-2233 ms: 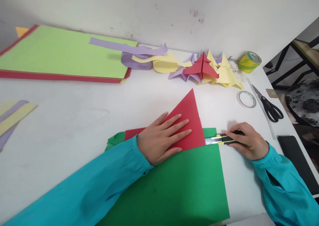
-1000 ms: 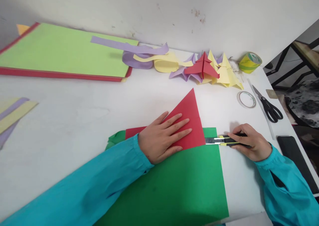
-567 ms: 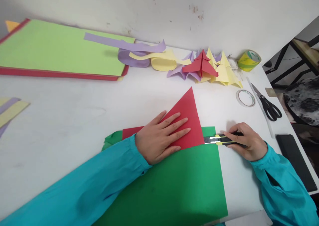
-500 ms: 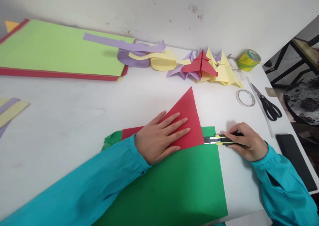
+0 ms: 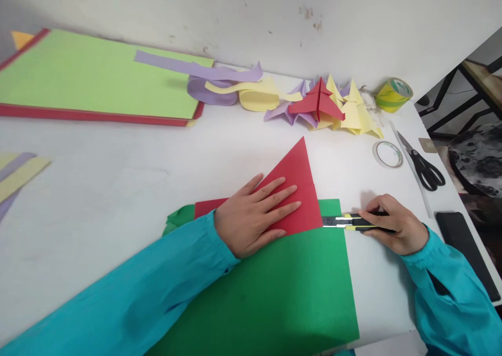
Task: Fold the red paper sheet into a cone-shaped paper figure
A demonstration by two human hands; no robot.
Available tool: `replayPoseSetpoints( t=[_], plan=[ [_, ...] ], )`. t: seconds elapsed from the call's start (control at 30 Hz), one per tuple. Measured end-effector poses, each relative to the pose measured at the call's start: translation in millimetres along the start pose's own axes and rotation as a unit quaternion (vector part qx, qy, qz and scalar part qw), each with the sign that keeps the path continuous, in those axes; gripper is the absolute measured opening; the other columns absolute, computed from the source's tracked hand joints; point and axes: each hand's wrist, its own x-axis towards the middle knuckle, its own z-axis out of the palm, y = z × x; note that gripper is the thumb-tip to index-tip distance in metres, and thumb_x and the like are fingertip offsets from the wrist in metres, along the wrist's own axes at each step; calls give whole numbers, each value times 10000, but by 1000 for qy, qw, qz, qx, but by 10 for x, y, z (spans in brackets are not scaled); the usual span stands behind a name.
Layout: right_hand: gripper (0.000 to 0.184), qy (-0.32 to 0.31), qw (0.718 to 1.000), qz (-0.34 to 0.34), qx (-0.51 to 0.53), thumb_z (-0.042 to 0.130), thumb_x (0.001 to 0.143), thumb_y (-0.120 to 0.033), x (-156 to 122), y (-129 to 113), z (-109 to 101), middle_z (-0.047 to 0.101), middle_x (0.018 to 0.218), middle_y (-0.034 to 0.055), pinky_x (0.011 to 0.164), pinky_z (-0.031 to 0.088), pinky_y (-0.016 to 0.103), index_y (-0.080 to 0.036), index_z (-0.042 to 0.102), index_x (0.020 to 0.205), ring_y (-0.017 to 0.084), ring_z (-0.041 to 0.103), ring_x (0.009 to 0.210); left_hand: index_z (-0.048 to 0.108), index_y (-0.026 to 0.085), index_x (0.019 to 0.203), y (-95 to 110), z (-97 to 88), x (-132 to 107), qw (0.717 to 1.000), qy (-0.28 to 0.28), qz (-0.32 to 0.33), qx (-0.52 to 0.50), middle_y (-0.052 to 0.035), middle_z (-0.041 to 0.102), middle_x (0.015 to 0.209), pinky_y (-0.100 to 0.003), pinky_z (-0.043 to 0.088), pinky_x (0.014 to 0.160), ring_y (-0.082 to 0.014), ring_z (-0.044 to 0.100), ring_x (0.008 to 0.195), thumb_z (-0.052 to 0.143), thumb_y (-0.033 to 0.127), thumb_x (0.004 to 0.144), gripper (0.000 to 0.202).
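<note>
The left hand (image 5: 254, 217) lies spread on folded red paper (image 5: 303, 175) atop a green sheet (image 5: 282, 288). The right hand (image 5: 394, 224) pinches a utility knife (image 5: 353, 221), blade at the paper's right edge.

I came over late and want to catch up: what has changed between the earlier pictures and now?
Very little: the right hand has drawn the black-and-yellow utility knife slightly rightward, away from the pointed red paper. Nothing was taken hold of or let go. The left hand stays spread flat on the red paper, and the large green paper sheet stays beneath.
</note>
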Motion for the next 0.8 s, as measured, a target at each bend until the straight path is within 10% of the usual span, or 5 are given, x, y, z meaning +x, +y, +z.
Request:
replayPoseSetpoints(
  t=[0.8],
  plan=[
    [434,2,1000,-17,5,585,831,-197,29,-58,7,542,940,87,655,483,349,-251,534,1259,188,513,799,306,275,1413,4,-16,0,1000,-7,3,11,-39,288,1495,-515,73,1117,-276,183,1390,249,521,941,535]
  ],
)
